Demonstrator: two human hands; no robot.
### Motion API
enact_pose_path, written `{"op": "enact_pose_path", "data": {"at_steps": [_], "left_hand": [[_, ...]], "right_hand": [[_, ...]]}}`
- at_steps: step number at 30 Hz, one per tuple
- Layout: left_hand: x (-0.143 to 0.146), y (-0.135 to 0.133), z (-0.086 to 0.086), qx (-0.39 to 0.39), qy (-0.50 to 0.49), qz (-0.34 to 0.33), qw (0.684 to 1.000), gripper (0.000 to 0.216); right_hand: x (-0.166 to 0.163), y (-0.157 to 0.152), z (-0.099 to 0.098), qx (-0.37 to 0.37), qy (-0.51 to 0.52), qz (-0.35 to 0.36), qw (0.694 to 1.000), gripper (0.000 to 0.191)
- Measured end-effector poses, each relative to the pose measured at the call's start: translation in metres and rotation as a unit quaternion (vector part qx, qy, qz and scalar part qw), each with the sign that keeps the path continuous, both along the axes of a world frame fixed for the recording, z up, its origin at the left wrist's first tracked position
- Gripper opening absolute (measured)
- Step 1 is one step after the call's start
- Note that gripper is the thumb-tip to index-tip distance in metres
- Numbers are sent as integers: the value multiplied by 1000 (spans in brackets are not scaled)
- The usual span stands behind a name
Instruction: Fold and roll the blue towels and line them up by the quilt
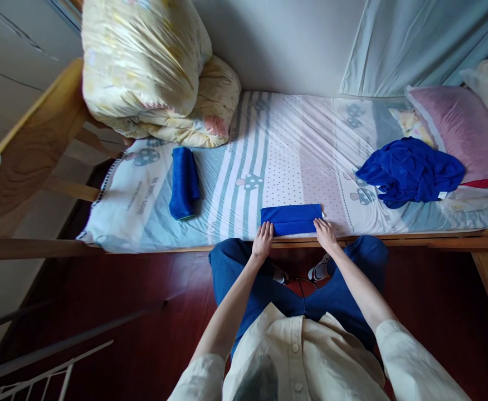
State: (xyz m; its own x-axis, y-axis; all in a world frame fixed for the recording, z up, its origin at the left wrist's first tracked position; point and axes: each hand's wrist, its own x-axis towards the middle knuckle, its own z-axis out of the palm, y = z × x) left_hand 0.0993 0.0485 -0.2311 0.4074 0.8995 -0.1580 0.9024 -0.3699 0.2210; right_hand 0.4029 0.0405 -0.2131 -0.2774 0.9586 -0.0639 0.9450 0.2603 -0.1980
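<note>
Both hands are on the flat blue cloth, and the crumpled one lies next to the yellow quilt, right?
Not quite: the head view shows the crumpled blue cloth lying next to the pink pillow. The left hand and right hand are indeed on the flat folded blue cloth.

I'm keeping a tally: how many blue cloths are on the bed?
3 visible: a flat-folded cloth touched by the left hand and right hand, a bundled cloth farther left, and a crumpled cloth beside the pink pillow; the heap may hide more.

Left hand (263, 239) palm-down; right hand (326, 233) likewise
</note>
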Motion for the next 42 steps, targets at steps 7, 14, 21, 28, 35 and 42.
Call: {"op": "enact_pose_path", "data": {"at_steps": [7, 14, 21, 28, 35, 42], "left_hand": [[-1, 8, -3, 0, -5, -17, 1000, 65], [-8, 3, 11, -19, 6, -38, 999, 68], [-26, -12, 20, -56, -56, -35, 996, 67], [-39, -2, 21, -113, -245, 114, 956, 59], [-38, 17, 20, -155, -354, 255, 886, 45], [-24, 43, 20, -147, -287, 371, 871, 40]], "right_hand": [[-2, 13, -10, -16, 5, -19, 1000, 55], [-1, 3, 16, -69, -14, -20, 997, 55], [3, -20, 38, -125, 33, -37, 991, 56], [20, -19, 40, -164, 191, -144, 957, 45], [31, 4, 18, -131, 358, -231, 895, 39], [22, 26, 0, -102, 340, -288, 889, 40]]}}
